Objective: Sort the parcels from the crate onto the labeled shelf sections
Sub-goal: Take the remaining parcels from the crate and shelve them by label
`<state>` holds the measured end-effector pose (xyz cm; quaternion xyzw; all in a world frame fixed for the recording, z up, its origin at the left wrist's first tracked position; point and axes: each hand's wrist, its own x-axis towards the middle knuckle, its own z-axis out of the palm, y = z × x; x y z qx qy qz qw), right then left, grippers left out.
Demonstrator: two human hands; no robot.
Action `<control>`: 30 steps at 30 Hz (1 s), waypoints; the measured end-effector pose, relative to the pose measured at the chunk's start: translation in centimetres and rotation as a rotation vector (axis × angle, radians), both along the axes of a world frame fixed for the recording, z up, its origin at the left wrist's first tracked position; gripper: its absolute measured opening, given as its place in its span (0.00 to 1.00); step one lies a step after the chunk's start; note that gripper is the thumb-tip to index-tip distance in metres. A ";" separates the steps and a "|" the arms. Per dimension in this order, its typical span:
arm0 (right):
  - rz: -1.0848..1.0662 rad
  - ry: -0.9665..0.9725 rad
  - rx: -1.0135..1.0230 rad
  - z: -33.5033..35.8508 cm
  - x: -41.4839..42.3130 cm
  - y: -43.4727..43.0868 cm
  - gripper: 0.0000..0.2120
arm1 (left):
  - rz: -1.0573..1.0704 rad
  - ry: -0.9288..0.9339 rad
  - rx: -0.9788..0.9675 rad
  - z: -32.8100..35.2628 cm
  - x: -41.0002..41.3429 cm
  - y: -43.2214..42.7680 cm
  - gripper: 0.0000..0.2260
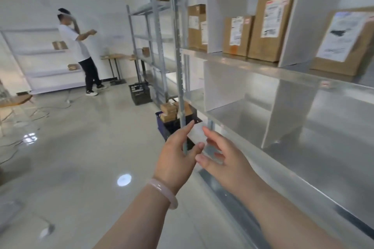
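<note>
My left hand [176, 155] and my right hand [219, 156] reach forward side by side, fingers apart, holding nothing. Beyond them on the floor stands a dark blue crate [168, 127] with several brown parcels [169, 111] stacked in it, partly hidden by the shelf's metal post [180, 87]. The metal shelf unit [263, 66] fills the right side, split by white dividers [291, 26]. On its upper level stand brown parcels with white labels: one [196, 26] left of a divider, two [238, 36] [271, 26] in the middle section, one [344, 42] at far right.
A second black crate [140, 94] sits on the floor by another metal rack [153, 36] further back. A person in a white shirt [79, 46] stands at a white shelf [40, 60] on the far left. Cables [40, 111] and a wooden chair [14, 103] lie left.
</note>
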<state>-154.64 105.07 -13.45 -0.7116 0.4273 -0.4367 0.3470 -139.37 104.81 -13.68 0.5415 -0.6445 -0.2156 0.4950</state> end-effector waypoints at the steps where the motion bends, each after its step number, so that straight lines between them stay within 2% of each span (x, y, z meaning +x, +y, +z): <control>1: 0.030 0.006 0.006 -0.3 1.9 -0.7 0.29 | 0.020 0.003 0.006 -0.4 1.8 -0.5 0.24; 7: 0.123 0.042 0.082 -2.2 9.8 -5.7 0.29 | 0.133 0.024 0.070 -3.4 10.4 -4.1 0.24; 12: 0.181 0.051 0.124 -4.0 13.4 -11.1 0.28 | 0.190 0.035 0.135 -5.0 14.0 -8.1 0.24; 22: 0.303 0.026 0.184 -5.2 18.2 -29.7 0.29 | 0.286 0.013 0.177 -5.1 18.1 -24.8 0.25; 30: 0.378 0.001 0.244 -5.3 23.5 -43.1 0.27 | 0.359 0.102 0.212 -5.2 22.6 -36.6 0.22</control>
